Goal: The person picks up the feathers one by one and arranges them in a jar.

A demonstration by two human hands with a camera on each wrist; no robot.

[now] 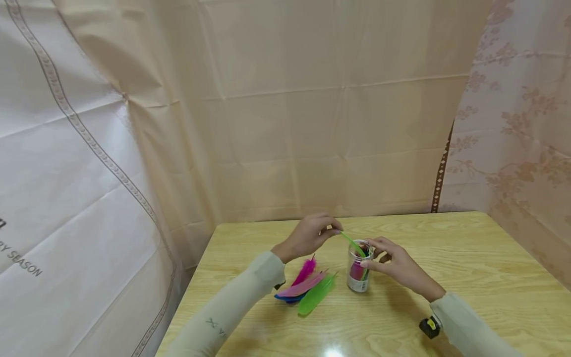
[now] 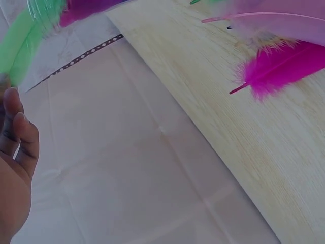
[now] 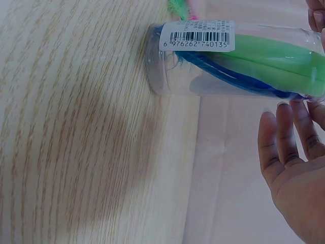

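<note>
A clear jar (image 1: 358,271) with a white barcode label (image 3: 198,36) stands upright on the table, with green, blue and magenta feathers inside it. My left hand (image 1: 311,236) pinches the end of a green feather (image 1: 352,242) above the jar, and the feather's other end slants down into the mouth. My right hand (image 1: 397,262) holds the jar near its rim, thumb at the front and fingers round the far side. To the left of the jar lies a loose bunch: a green feather (image 1: 315,296), a pink feather (image 1: 301,286), a magenta feather (image 1: 306,270) and blue below them.
The light wooden table (image 1: 482,267) ends at a back edge against a beige hanging cloth (image 1: 339,124). A white cloth (image 1: 80,208) hangs on the left and a flower-patterned one (image 1: 526,134) on the right. A small black device (image 1: 429,327) sits at my right wrist.
</note>
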